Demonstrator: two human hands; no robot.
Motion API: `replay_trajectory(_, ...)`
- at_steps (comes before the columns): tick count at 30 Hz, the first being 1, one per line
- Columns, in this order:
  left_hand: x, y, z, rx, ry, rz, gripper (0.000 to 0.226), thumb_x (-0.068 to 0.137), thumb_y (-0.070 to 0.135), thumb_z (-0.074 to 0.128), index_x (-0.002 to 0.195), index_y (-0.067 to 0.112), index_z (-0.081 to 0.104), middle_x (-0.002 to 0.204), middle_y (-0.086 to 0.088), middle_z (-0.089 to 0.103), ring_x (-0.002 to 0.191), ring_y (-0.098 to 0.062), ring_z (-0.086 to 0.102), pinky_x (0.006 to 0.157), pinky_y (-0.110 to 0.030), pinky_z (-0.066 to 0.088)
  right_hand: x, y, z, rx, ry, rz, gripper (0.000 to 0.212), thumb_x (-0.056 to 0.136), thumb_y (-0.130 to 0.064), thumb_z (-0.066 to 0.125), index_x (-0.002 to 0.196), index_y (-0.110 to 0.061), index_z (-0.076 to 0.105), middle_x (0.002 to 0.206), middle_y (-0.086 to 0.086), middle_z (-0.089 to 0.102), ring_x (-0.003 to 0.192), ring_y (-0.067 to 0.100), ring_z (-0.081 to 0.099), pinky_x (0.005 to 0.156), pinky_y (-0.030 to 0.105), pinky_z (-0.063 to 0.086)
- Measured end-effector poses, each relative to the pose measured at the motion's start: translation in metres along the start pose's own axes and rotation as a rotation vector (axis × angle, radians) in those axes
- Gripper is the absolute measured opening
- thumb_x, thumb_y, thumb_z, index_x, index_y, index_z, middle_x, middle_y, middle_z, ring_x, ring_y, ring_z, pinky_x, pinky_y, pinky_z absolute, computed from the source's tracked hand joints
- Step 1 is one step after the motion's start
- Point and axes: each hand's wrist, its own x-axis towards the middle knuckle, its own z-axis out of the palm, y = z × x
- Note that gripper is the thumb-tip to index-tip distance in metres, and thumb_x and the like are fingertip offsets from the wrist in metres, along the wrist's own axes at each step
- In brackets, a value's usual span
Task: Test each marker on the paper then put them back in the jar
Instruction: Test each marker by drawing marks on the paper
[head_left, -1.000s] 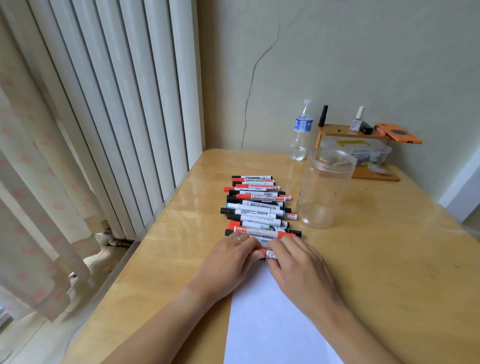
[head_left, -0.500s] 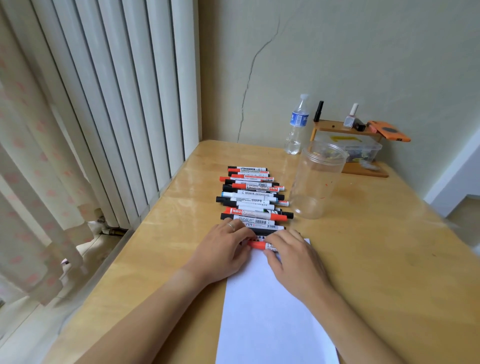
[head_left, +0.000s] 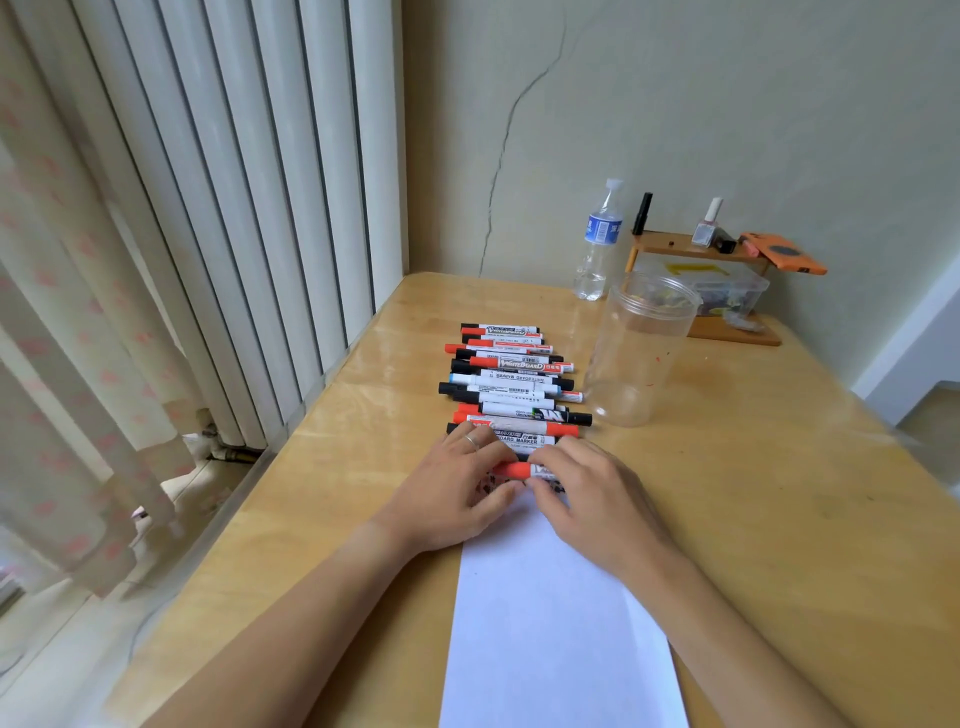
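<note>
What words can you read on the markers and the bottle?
"WHITEBOARD" on a red-capped marker midway along the row.
"BOARD MARKER", upside down, on the marker just below it.
"...OARD MARKER" on the marker by the hands.
Water bottle label: too blurred.

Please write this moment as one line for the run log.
phase: uncapping first marker | hands: left hand and right hand grip red marker over paper | jar: empty | paper: unmarked

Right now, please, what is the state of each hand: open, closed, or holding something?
Left hand: holds the red-capped white marker at its cap end.
Right hand: holds the same marker by its white barrel.
</note>
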Motion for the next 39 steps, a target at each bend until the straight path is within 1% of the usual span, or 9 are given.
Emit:
replay_trajectory(7, 0.001, -0.001, 0.003, -0.09, 0.007, 0.032, 0.029, 0.109, 0.034, 0.042, 0.108, 0.013, 0.062, 0.101, 0.002, 0.062, 0.094, -0.021, 0.055, 0.079, -0.042, 0.048, -0.001, -0.002, 0.012, -0.106, 0.146, -0.097, 0.029, 0.099, -0.043, 0.053, 0.091, -0.018, 0.067, 0.079, -0.002, 0.054, 0.074, 0.022, 0.057, 0.062, 0.034, 0.042)
replay_trajectory(10, 0.002, -0.002, 0.005, -0.085, 0.007, 0.031, 0.036, 0.109, 0.039, 0.037, 0.103, 0.014, 0.062, 0.094, 0.001, 0.062, 0.089, -0.021, 0.055, 0.075, -0.043, 0.048, -0.002, -0.001, 0.015, -0.211, 0.189, -0.096, 0.034, 0.099, -0.049, 0.05, 0.086, -0.022, 0.067, 0.071, -0.004, 0.055, 0.063, 0.02, 0.061, 0.049, 0.032, 0.04)
replay_trajectory(13, 0.002, -0.005, 0.005, -0.067, 0.028, 0.017, 0.042, 0.109, 0.044, 0.032, 0.099, 0.015, 0.061, 0.087, 0.003, 0.06, 0.084, -0.02, 0.053, 0.072, -0.045, 0.047, -0.001, -0.006, 0.014, -0.255, 0.173, -0.069, 0.036, 0.096, -0.052, 0.049, 0.081, -0.024, 0.063, 0.063, -0.004, 0.057, 0.053, 0.02, 0.062, 0.04, 0.028, 0.036)
replay_trajectory(20, 0.001, -0.006, 0.007, -0.061, 0.038, 0.028, 0.045, 0.109, 0.045, 0.03, 0.09, 0.015, 0.057, 0.081, 0.002, 0.058, 0.08, -0.023, 0.053, 0.068, -0.047, 0.046, -0.002, -0.01, 0.016, -0.248, 0.106, -0.062, 0.048, 0.097, -0.057, 0.04, 0.071, -0.018, 0.054, 0.048, -0.001, 0.055, 0.038, 0.029, 0.057, 0.037, 0.026, 0.03)
replay_trajectory(24, -0.001, -0.005, 0.004, -0.075, 0.074, 0.049, 0.045, 0.11, 0.047, 0.029, 0.089, 0.016, 0.055, 0.08, 0.001, 0.057, 0.078, -0.023, 0.052, 0.067, -0.047, 0.046, 0.0, -0.008, 0.016, -0.223, 0.072, -0.075, 0.051, 0.097, -0.06, 0.037, 0.072, -0.019, 0.053, 0.047, 0.001, 0.056, 0.039, 0.031, 0.058, 0.037, 0.028, 0.029)
replay_trajectory(28, 0.0, 0.001, 0.001, 0.0, 0.134, 0.088, 0.041, 0.111, 0.039, 0.031, 0.092, 0.014, 0.058, 0.084, 0.002, 0.058, 0.079, -0.024, 0.052, 0.068, -0.047, 0.046, 0.004, -0.006, 0.006, -0.222, 0.023, -0.072, 0.051, 0.099, -0.065, 0.03, 0.084, -0.022, 0.052, 0.054, 0.0, 0.061, 0.046, 0.033, 0.061, 0.043, 0.028, 0.023)
replay_trajectory(32, 0.001, 0.001, 0.0, 0.002, 0.13, 0.083, 0.032, 0.11, 0.031, 0.036, 0.104, 0.013, 0.062, 0.097, 0.002, 0.06, 0.089, -0.024, 0.053, 0.076, -0.045, 0.046, 0.004, -0.01, 0.0, -0.146, -0.029, -0.072, 0.053, 0.099, -0.068, 0.013, 0.098, -0.026, 0.046, 0.078, -0.003, 0.068, 0.068, 0.031, 0.067, 0.05, 0.034, 0.028)
replay_trajectory(35, 0.0, 0.003, -0.002, -0.129, 0.062, 0.064, 0.036, 0.111, 0.038, 0.032, 0.112, 0.014, 0.059, 0.1, 0.006, 0.058, 0.092, -0.019, 0.053, 0.08, -0.04, 0.046, 0.006, -0.012, -0.004, -0.195, -0.038, -0.095, 0.04, 0.102, -0.054, 0.03, 0.092, -0.023, 0.054, 0.072, -0.004, 0.061, 0.054, 0.029, 0.064, 0.044, 0.03, 0.026)
replay_trajectory(39, -0.001, -0.001, 0.002, -0.14, 0.04, -0.005, 0.05, 0.109, 0.051, 0.026, 0.096, 0.013, 0.056, 0.083, 0.002, 0.059, 0.076, -0.022, 0.054, 0.067, -0.048, 0.046, 0.005, -0.012, -0.001, -0.207, -0.001, -0.106, 0.033, 0.099, -0.051, 0.038, 0.087, -0.025, 0.054, 0.058, -0.004, 0.059, 0.042, 0.028, 0.059, 0.04, 0.027, 0.024)
